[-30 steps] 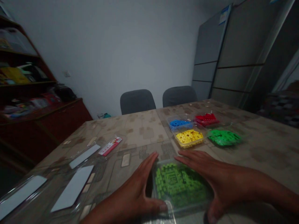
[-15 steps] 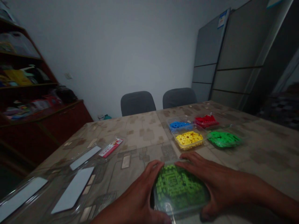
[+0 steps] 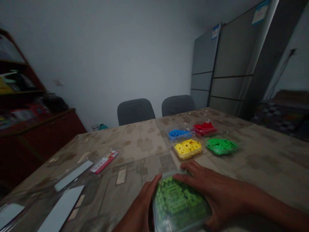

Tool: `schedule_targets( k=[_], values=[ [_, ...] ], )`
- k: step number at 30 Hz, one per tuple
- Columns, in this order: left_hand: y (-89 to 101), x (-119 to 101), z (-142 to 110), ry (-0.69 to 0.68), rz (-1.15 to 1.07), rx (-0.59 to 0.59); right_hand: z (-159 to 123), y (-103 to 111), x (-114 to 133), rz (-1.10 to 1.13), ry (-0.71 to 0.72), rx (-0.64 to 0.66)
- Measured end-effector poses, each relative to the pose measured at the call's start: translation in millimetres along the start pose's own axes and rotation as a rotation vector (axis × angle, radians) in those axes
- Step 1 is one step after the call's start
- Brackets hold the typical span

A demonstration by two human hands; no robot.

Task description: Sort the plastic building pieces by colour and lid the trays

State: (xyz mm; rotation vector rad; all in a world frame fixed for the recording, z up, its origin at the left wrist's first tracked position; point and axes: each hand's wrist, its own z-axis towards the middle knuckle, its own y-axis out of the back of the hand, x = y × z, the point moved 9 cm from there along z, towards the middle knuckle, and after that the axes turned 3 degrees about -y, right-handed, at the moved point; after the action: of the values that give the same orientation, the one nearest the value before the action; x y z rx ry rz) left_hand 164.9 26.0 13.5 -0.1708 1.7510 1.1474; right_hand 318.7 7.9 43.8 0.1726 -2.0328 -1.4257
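Note:
Between my two hands is a clear plastic box point(image 3: 180, 201) full of light green pieces, low in the view near the table's front. My left hand point(image 3: 142, 206) grips its left side, fingertips at the far left corner. On the right side my right hand point(image 3: 202, 187) holds the box, its fingers reaching over the far edge. Past the hands stand open clear boxes: one of yellow pieces point(image 3: 187, 148), one of green pieces point(image 3: 221, 146), one of blue pieces point(image 3: 179, 133) and one of red pieces point(image 3: 204, 128).
Clear packs with white strips point(image 3: 61, 207) lie at the left of the patterned table point(image 3: 142, 138). Near them is a red and white packet point(image 3: 105, 161). Two grey chairs point(image 3: 136, 111) stand behind the table, and a shelf unit point(image 3: 41, 120) is at the left.
My view has turned to the right, so the table items appear further left. Both hands still hold the light green box, which now sits a little lower and further left in view.

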Motion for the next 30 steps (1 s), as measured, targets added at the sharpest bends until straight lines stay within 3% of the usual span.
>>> schedule_targets(
  k=[5, 10, 17, 21, 26, 30],
  values=[
    [-8.5, -8.8, 13.2, -0.057, -0.002, -0.010, -15.6, 7.7, -18.4, -0.016, -0.037, 0.008],
    [-26.1, -36.0, 30.2, -0.117, -0.088, -0.012, -44.8, 18.7, -40.5, -0.035, -0.091, -0.006],
    [-58.2, -59.8, 56.9, -0.175, -0.181, 0.002, -75.7, 9.0, -76.6, -0.051, -0.209, -0.041],
    [-61.8, -61.7, 57.3, -0.167, -0.168, 0.010, -74.0, 11.6, -68.6, -0.108, -0.216, -0.061],
    [-61.1, -62.1, 56.4, -0.145, -0.175, 0.017, -64.8, 12.0, -52.8, -0.113, -0.327, 0.115],
    [-63.0, -53.1, 58.1, -0.129, -0.234, 0.019, -53.1, 12.5, -45.7, -0.076, -0.271, 0.117]
  ],
)
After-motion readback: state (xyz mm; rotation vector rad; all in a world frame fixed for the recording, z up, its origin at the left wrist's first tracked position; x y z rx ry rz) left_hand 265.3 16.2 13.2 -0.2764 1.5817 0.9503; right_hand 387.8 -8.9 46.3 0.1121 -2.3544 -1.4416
